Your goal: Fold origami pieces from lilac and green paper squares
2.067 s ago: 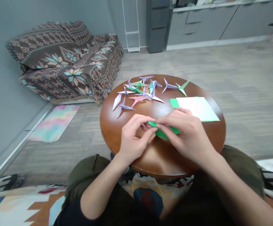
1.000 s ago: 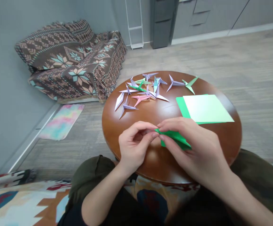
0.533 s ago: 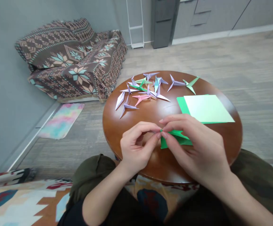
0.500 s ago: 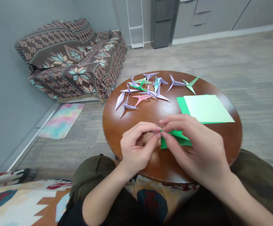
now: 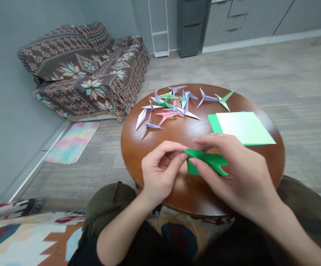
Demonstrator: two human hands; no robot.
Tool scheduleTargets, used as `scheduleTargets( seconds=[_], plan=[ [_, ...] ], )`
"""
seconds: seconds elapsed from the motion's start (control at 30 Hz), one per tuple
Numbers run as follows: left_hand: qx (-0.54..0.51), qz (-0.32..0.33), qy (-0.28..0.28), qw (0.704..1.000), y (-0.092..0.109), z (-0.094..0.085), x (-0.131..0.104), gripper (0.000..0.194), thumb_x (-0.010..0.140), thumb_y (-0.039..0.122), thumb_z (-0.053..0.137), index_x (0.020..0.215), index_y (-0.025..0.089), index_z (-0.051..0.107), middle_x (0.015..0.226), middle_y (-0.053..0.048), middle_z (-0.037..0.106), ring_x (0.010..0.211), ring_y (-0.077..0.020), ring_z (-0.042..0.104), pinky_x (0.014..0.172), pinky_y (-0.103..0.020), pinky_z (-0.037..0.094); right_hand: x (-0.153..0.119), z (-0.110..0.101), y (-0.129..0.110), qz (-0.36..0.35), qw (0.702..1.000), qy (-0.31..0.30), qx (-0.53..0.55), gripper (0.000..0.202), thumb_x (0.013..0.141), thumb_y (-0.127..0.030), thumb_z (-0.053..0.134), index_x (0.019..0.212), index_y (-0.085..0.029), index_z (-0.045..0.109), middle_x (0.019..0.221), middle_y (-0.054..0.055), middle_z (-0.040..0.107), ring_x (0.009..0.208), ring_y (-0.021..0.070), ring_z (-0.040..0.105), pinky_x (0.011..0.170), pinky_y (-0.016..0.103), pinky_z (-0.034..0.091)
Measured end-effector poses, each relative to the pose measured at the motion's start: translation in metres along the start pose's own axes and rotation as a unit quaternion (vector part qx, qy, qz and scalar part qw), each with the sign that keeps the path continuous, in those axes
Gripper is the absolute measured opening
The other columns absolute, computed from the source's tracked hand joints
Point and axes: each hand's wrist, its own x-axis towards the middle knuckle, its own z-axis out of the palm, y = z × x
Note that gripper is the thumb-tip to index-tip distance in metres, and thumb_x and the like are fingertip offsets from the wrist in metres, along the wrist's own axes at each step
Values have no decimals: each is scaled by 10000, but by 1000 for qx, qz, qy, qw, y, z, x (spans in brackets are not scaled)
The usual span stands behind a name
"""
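A folded piece of green paper is held over the near part of the round table, its layers parted toward the right. My left hand pinches its left corner between thumb and forefinger. From the other side my right hand curves around the paper, thumb against its front face and forefinger lifted off above. The right hand's other fingers are partly hidden behind the paper.
On the brown round table, several folded paper cranes in purple, green, blue and pink lie at the far left. A stack of paper sheets sits at the right. A sofa stands beyond.
The right thumb and forefinger have come away from the pinched left corner and moved slightly right. More of the green paper shows now, with its layers spread wider. The left hand stays put.
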Motion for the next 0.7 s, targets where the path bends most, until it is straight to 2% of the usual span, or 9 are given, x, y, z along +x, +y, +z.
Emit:
scheduleTargets(
  seconds=[0.1, 0.3, 0.43, 0.57, 0.7],
  plan=[
    [-19, -13, 13, 1000, -1, 0, 1, 45, 921, 185, 759, 961, 207, 761, 910, -36, 763, 841, -148, 740, 780, -246, 612, 1, -4, 1, -13, 1000, -9, -1, 126, 971, -126, 661, 1041, -224, 625, 933, 47, 764, 836, 213, 715, 861, 385, 522],
    [-37, -13, -23, 999, 1, 0, 2, 59, 910, 192, 771, 966, 208, 778, 893, -39, 729, 825, -142, 707, 748, -239, 592, 1, -1, 0, -26, 1000, -11, 10, 147, 963, -60, 642, 973, -206, 623, 852, 11, 753, 788, 179, 699, 986, 418, 507],
    [-74, -30, -25, 996, -3, -1, 1, 68, 907, 161, 768, 945, 217, 776, 886, -35, 723, 837, -142, 694, 768, -252, 582, 1, -1, -1, -18, 1000, -12, 15, 138, 963, -71, 643, 975, -208, 627, 859, 15, 758, 786, 178, 700, 957, 415, 512],
    [-104, -68, -11, 992, -10, -3, -3, 66, 902, 235, 787, 962, 217, 766, 917, -54, 727, 856, -169, 689, 783, -294, 576, 1, -1, -2, -7, 1000, -13, 26, 127, 965, -89, 651, 957, -213, 628, 845, 12, 757, 778, 180, 698, 943, 412, 506],
    [-140, -86, -3, 986, -12, -4, -5, 66, 910, 217, 781, 974, 230, 774, 926, -41, 726, 854, -149, 673, 789, -274, 560, 1, -1, -3, -2, 999, -14, 29, 103, 959, -100, 662, 938, -197, 631, 833, 13, 752, 767, 179, 691, 953, 420, 506]
  ],
)
